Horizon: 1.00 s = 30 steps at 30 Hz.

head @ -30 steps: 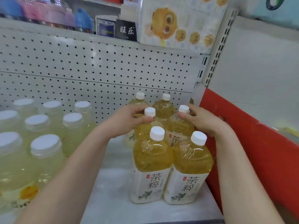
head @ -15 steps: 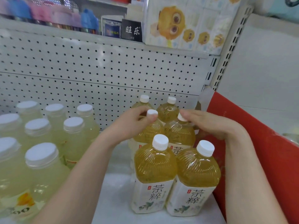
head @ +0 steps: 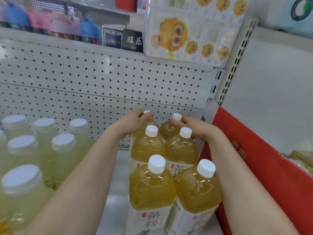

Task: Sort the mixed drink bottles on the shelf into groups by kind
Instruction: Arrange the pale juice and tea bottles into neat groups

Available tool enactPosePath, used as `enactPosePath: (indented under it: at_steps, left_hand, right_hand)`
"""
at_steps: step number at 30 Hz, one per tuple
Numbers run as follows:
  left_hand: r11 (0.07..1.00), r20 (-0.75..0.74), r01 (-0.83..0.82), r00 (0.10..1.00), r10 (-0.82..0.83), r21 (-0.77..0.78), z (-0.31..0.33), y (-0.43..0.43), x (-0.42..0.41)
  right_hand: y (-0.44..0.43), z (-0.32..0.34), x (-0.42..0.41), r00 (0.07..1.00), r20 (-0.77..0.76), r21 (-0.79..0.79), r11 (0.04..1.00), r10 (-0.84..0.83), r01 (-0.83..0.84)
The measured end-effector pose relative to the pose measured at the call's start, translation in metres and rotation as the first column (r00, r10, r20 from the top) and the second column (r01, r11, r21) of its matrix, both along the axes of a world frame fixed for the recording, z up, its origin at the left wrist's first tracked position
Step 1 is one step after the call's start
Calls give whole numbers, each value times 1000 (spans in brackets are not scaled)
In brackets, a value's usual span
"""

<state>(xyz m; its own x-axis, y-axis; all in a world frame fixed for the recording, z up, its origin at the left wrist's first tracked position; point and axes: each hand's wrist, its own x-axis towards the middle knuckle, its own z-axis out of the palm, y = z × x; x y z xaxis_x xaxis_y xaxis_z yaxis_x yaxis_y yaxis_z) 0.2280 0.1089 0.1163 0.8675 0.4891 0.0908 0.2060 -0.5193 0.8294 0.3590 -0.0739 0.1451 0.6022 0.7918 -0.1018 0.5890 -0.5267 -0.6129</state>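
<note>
Several amber tea bottles with white caps stand in two columns on the white shelf (head: 116, 192) at the right. My left hand (head: 133, 122) grips the neck of the back left tea bottle (head: 150, 123). My right hand (head: 194, 127) grips the neck of the back right tea bottle (head: 167, 131). In front of them stand a middle pair (head: 148, 146) and a front pair (head: 151, 190), both untouched. A separate group of pale yellow drink bottles (head: 62, 151) with wide white caps fills the shelf's left side.
A white pegboard (head: 101, 85) backs the shelf. A red box (head: 264, 175) leans against the tea bottles on the right. The upper shelf holds tissue packs (head: 191, 31) and small goods. A strip of bare shelf runs between the two bottle groups.
Both hands have reached further back, from the middle pair of tea bottles to the back pair, and now grip their necks. The view has moved closer.
</note>
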Motion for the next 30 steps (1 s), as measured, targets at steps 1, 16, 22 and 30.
enactPosePath:
  at_steps: [1,16,22,30]
  left_hand:
    - [1000,-7,25,1000,-25,-6,0,-1,-3]
    - [980,360,-66,924,131,-187,-6,-65,-76]
    - [988,428,96,903,-35,-123,-79,-120,-142]
    - [991,380,108,922,-69,-80,-112,-108,-145]
  right_hand:
    - [-4,0,0,999,-31,1,1000,-7,7]
    - [-78,0,-62,936,-200,295,893,-291,341]
    - [-118,-88,-146,941,-232,749,573,-245,333]
    - [-92,-113,-162,905,-167,834,433,-392,341]
